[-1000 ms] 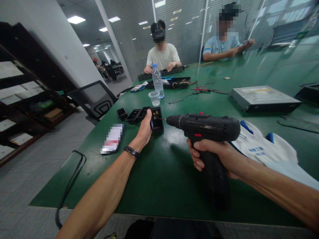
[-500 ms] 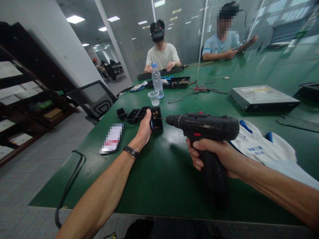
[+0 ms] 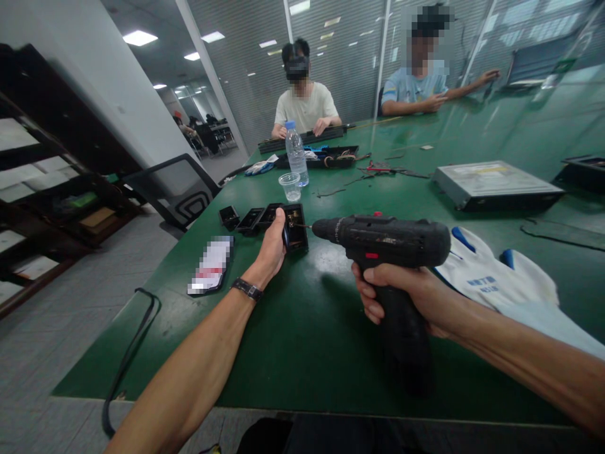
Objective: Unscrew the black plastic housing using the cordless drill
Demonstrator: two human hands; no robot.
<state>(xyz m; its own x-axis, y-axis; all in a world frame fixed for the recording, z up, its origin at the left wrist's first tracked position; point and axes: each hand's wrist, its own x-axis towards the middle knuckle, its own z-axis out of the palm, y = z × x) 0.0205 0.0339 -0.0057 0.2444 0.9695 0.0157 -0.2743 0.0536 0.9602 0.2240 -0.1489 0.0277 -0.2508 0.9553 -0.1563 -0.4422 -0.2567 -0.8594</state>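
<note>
My right hand (image 3: 378,287) is wrapped round the grip of a black cordless drill (image 3: 397,239), which points left. A thin bit in its chuck reaches to an open black box (image 3: 299,234) with small brass-coloured parts inside. My left hand (image 3: 273,243), a dark strap on its wrist, is closed on the near left side of this box, the thumb along its edge; its other fingers are hidden. More small black boxes (image 3: 250,221) stand just left of it. A phone (image 3: 211,265) lies on the table left of my left wrist.
A clear plastic cup (image 3: 290,187) and a water bottle (image 3: 296,154) stand behind the boxes. To the right lie white work gloves (image 3: 503,271) and a flat metal disc drive (image 3: 496,186). Pliers (image 3: 380,168) and wires lie farther back. Two people sit across the green table (image 3: 293,353).
Both hands, the drill and the box keep their places relative to one another; the whole view shifts slightly. Across the table, the person on the right has stretched one arm farther right.
</note>
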